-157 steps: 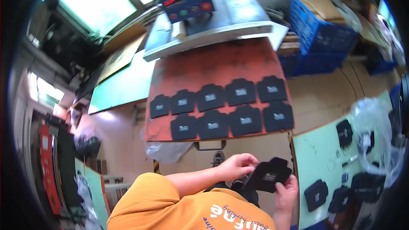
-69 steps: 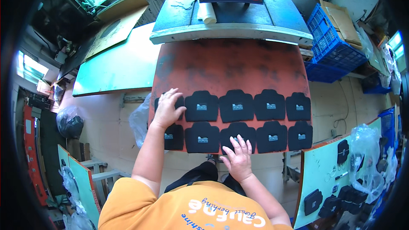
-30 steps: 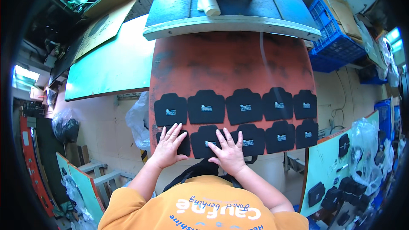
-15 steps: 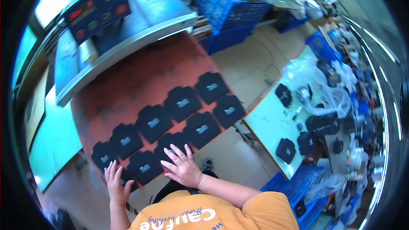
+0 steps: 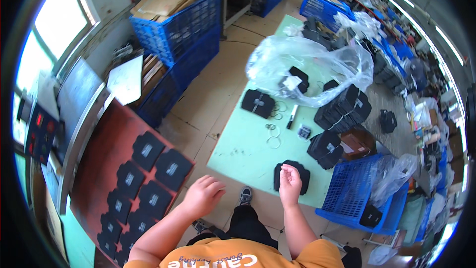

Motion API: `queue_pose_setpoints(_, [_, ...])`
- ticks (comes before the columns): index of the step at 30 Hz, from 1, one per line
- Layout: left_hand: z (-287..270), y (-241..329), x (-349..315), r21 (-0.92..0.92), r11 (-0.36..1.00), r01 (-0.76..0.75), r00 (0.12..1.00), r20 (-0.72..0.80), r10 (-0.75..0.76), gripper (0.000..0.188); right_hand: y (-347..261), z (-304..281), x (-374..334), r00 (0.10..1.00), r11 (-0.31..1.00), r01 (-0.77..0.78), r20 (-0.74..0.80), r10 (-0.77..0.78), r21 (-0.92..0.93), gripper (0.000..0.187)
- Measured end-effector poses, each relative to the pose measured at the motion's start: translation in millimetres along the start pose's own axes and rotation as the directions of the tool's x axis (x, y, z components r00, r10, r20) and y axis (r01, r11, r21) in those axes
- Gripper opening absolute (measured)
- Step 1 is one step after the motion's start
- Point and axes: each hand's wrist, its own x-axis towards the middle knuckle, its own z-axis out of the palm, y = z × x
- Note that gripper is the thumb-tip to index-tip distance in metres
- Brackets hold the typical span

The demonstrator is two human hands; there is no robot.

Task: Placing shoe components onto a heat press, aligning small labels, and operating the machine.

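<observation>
My right hand [image 5: 290, 183] is over the near end of the green table, in front of a stack of flat black shaped fabric pieces [image 5: 302, 186]. Its fingers are drawn together; whether they hold or touch anything is hidden. My left hand [image 5: 202, 197] hovers above the floor between the red board and the table, fingers curled and nothing showing in them. On the red board [image 5: 94, 161] at left lie several black pieces [image 5: 172, 169] with small pale prints, laid out in two rows.
A machine with a control box [image 5: 42, 131] and metal plate [image 5: 79, 114] stands far left. The green table [image 5: 233, 151] bears a marker [image 5: 292, 117], clear plastic bag [image 5: 263, 62], and tied black bundle [image 5: 344, 111]. Blue crates stand behind [image 5: 168, 39] and at right [image 5: 347, 193].
My view has swung right, toward the green table. Both hands have left the black pieces on the red board; the right is now over the table's stack, and their spread fingers have closed.
</observation>
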Motion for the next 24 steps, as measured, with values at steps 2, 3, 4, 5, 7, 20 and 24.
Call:
queue_pose_setpoints(2, [54.5,-3.2,66.2,-0.031,1.0,-0.004,0.999,0.044,0.006,0.016,13.2,-15.4,19.0,0.981,0.955,-0.191,0.03,0.19,0.227,0.013])
queue_pose_setpoints(3, [81.9,-6.2,98.6,-0.033,0.999,-0.004,0.997,0.071,0.007,0.015,11.7,-20.2,27.2,0.957,0.909,-0.288,0.053,0.286,0.3,0.014])
queue_pose_setpoints(4, [110.0,-8.6,131.9,-0.042,0.999,-0.025,0.995,0.096,0.029,0.014,7.6,-25.5,34.8,0.923,0.849,-0.379,0.085,0.375,0.368,0.015])
queue_pose_setpoints(5, [137.9,-9.5,163.5,-0.032,0.998,-0.048,0.99,0.131,0.052,0.015,10.0,-30.4,41.9,0.909,0.8,-0.407,0.107,0.403,0.441,0.013])
queue_pose_setpoints(7, [191.3,-14.2,218.7,0.096,0.992,-0.079,0.966,0.253,0.052,0.02,12.0,-38.6,54.2,0.892,0.76,-0.437,0.123,0.435,0.48,0.012])
queue_pose_setpoints(20, [269.9,-23.3,303.3,0.415,0.889,-0.193,0.902,0.431,-0.005,0.031,26.3,-77.8,77.0,0.86,0.654,-0.497,0.222,0.46,0.57,0.012])
queue_pose_setpoints(24, [268.2,-23.1,298.0,0.419,0.884,-0.208,0.912,0.41,0.02,0.029,31.0,-78.2,77.7,0.862,0.674,-0.499,0.228,0.454,0.544,0.011])
